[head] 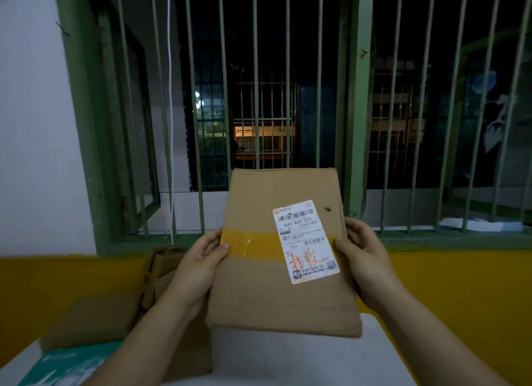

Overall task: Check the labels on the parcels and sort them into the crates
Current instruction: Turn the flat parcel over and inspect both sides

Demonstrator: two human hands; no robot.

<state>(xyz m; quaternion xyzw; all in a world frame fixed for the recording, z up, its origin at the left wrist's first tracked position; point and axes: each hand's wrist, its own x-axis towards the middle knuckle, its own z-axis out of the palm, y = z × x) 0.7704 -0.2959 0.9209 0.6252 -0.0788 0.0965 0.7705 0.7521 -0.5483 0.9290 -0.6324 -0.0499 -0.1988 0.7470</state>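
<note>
**Parcel up at chest height, label facing me**

Both my hands hold one flat brown cardboard parcel (283, 253) upright in front of me, above the near edge of the white table (288, 362). It is off the surface, carried only by my grip, and tilted slightly.

Left hand (201, 263): fingers curled behind the parcel's left edge, thumb laid across the front, its tip on the yellow tape band (250, 248) that crosses the middle of the box. A pinch, thumb against hidden fingers.

Right hand (364, 256): same hold on the right edge. Thumb on the front face, touching the edge of the white shipping label (306, 241); fingers wrapped round the back, only their knuckles showing.

Label: barcode at top, printed code "B43-X64 073", red handwritten marks lower down, a small square code in the lower corner. It overlaps the tape band.

Lower left on the table: more brown cardboard boxes (95, 319), one with an open flap, and a teal package (66, 362) at the near corner. Whether any of these serves as a crate, I cannot tell.

Beyond: green barred window (259, 97), dark outside, white wall to the left, yellow band of wall below the sill.
</note>
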